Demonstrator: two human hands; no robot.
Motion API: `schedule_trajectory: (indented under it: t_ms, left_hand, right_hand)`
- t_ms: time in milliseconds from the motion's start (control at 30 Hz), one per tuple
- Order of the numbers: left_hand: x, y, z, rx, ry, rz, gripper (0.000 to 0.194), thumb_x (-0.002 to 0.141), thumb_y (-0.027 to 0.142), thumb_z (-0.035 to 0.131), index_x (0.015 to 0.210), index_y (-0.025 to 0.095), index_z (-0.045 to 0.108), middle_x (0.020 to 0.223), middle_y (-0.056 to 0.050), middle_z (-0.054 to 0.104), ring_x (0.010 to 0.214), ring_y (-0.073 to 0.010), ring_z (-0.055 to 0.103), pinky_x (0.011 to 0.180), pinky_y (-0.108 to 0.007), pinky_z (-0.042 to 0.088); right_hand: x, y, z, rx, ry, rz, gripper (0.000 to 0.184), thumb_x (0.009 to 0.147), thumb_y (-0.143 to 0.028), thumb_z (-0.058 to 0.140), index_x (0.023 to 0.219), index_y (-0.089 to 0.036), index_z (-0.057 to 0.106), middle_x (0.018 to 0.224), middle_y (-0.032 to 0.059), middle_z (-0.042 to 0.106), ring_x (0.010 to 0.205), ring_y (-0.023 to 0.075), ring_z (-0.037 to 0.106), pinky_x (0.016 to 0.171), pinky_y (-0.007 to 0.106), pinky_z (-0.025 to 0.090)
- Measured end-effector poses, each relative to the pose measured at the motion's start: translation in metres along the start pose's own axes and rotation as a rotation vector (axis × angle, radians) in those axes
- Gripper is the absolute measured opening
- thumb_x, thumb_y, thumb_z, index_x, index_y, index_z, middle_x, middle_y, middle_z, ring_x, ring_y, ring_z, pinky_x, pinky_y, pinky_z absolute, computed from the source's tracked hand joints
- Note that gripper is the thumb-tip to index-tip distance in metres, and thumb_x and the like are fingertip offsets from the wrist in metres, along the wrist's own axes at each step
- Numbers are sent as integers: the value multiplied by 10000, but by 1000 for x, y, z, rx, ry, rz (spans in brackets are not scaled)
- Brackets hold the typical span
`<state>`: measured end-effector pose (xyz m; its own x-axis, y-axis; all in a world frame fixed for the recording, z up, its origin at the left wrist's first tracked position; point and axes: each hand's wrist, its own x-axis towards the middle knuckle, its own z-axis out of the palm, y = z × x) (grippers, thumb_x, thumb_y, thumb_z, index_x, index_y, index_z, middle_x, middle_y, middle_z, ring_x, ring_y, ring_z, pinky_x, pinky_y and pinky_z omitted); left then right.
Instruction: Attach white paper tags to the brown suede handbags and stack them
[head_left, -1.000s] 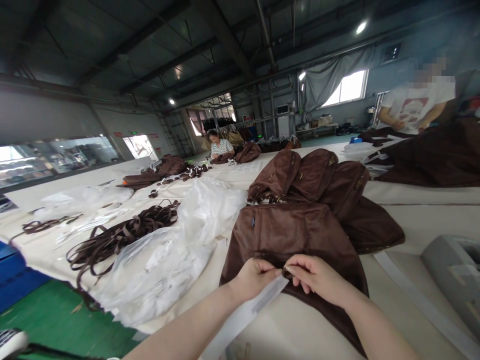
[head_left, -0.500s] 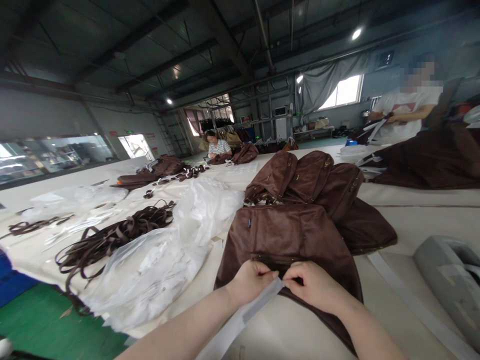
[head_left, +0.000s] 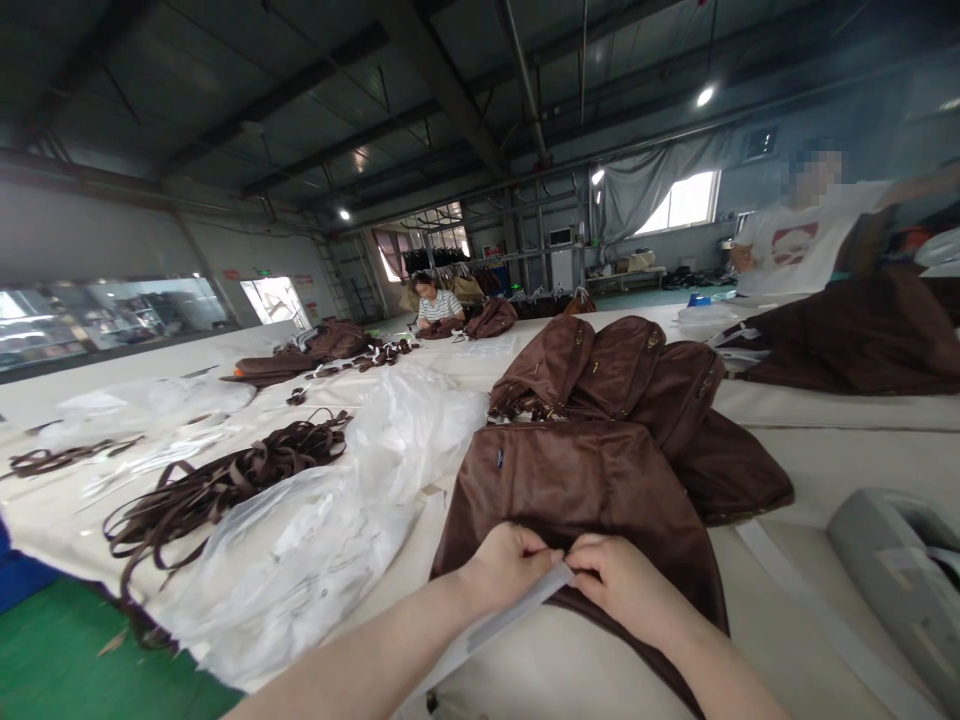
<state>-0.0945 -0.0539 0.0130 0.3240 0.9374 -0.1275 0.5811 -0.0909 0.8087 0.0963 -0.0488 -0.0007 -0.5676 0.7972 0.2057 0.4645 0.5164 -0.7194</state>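
Observation:
A brown leather-like bag (head_left: 577, 480) lies flat on the cream table (head_left: 840, 445) right in front of me. My left hand (head_left: 506, 565) and my right hand (head_left: 622, 580) meet at its near edge, fingers pinched together. Between them they hold the end of a pale grey strip (head_left: 487, 625), which runs back down towards me. Both hands rest against the bag's near edge, where a zip line shows.
Several more brown bags (head_left: 622, 375) are stacked behind the first. Clear plastic bags (head_left: 330, 520) and a heap of brown straps (head_left: 225, 480) lie to the left. A grey device (head_left: 892, 570) sits at right. A person in white (head_left: 802, 240) works at far right, another person (head_left: 435, 300) sits far back.
My hands have drawn closer together and slid slightly left along the bag's edge, the strip still pinched. The person at far right has shifted and raised an arm.

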Motion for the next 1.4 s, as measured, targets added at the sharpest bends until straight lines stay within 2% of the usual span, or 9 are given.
schedule_trajectory:
  t_ms: [100, 200, 400, 600, 767, 900, 1000, 1133, 1400]
  left_hand:
    - [2, 1, 2, 156, 78, 0, 418, 804, 449, 504, 528, 138, 555, 527, 34, 351, 551, -90, 326, 481, -227, 220]
    - [3, 3, 0, 251, 122, -44, 381, 796, 409, 524, 533, 142, 590, 516, 33, 382, 539, -90, 346, 485, -230, 229]
    - [12, 7, 1, 293, 134, -154, 369, 802, 413, 528, 596, 144, 674, 512, 21, 446, 518, -101, 388, 491, -237, 261]
    - [17, 12, 10, 398, 105, -62, 375, 813, 394, 519, 621, 131, 706, 499, 18, 462, 517, -103, 395, 508, -255, 262]
    - [7, 20, 11, 295, 23, -172, 471, 788, 537, 520, 620, 137, 702, 472, 27, 442, 476, -100, 376, 464, -247, 264]
    - [11, 28, 10, 372, 16, -180, 433, 789, 498, 526, 602, 146, 697, 480, 11, 486, 490, -109, 438, 471, -240, 283]
    - [18, 31, 12, 447, 25, -196, 426, 808, 480, 510, 633, 150, 714, 527, -13, 559, 518, -126, 489, 500, -248, 318]
    - [27, 31, 16, 513, 33, -180, 384, 833, 420, 501, 677, 155, 730, 580, -36, 619, 556, -138, 528, 528, -250, 343]
    - [33, 24, 28, 527, 119, -105, 384, 864, 396, 478, 746, 142, 742, 639, -47, 647, 576, -133, 524, 539, -257, 325]
  right_hand:
    - [0, 4, 2, 12, 25, 18, 177, 760, -153, 597, 856, -225, 727, 896, 13, 682, 754, 141, 609, 700, 226, 452]
    - [-1, 10, -2, 10, 83, 72, 454, 692, -113, 614, 1126, -236, 661, 1154, 39, 631, 632, 107, 569, 627, 229, 478]
    - [1, 18, -8, -76, 96, 15, 202, 774, -165, 581, 841, -230, 760, 983, 31, 694, 808, 164, 633, 777, 264, 486]
    - [3, 21, -2, -108, 93, 3, 234, 796, -129, 547, 820, -222, 759, 940, 31, 704, 825, 163, 642, 782, 256, 479]
    - [2, 16, -1, -242, 68, -30, 290, 796, -81, 507, 814, -241, 748, 905, 19, 700, 834, 167, 639, 769, 263, 459]
    - [2, 13, -1, -261, 40, -38, 266, 822, -103, 497, 761, -213, 732, 860, 36, 688, 808, 170, 634, 742, 265, 455]
    - [2, 15, -1, -245, 56, -19, 250, 788, -88, 526, 889, -201, 725, 926, 45, 674, 810, 166, 627, 762, 263, 459]
    - [-1, 21, -4, -203, 140, 37, 544, 704, -26, 563, 1221, -193, 584, 1162, 72, 594, 730, 114, 604, 772, 246, 465]
    - [-5, 22, -21, -302, 219, 155, 403, 709, -34, 548, 1065, -195, 645, 986, 43, 641, 773, 140, 603, 721, 243, 424]
